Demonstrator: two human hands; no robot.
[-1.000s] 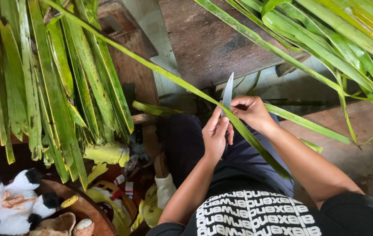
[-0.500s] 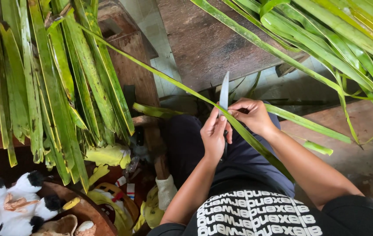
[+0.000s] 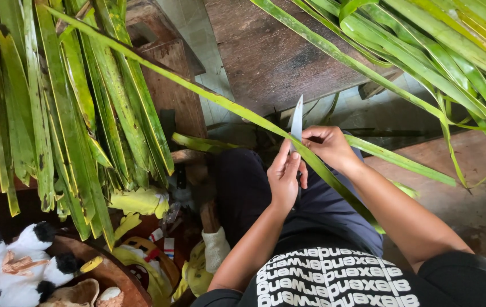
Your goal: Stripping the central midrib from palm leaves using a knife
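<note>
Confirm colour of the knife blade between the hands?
Pale silvery grey, bare metal: the knife blade, head view.

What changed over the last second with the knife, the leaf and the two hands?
Little. The knife tipped slightly left, then back. The long leaf dipped at its far end, then rose again. Left hand and right hand kept their grip on knife and leaf. The leaf bundle stayed put.

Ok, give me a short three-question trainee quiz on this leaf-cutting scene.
1. True or false: the knife blade points up, away from the person.
2. Which hand pinches the long green leaf beside the blade: A left hand, B right hand?
3. Fill in: the pile of cut leaves hangs on the person's ____ side.

Key: 1 true; 2 B; 3 left.
</note>
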